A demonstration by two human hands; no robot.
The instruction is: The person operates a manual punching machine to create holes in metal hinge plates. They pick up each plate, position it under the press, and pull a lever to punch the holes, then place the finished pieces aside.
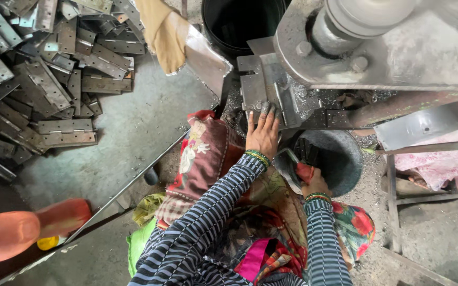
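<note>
My left hand [263, 132] flat, open on press bed [261, 87]. Right hand [314, 182] grips hinges [306, 151] over dark tub [340, 159]. Hinge pile [43, 79] far left; orange bottle [22, 228] near.

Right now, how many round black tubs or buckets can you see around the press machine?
2. One round black bucket stands at the top, behind the grey metal press. One round black tub sits below the press, where the right hand reaches. Others may be hidden beneath the machine.

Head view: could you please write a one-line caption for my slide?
Left hand rests on a metal press bed; right hand reaches into a dark bowl, hinge pile nearby.
</note>
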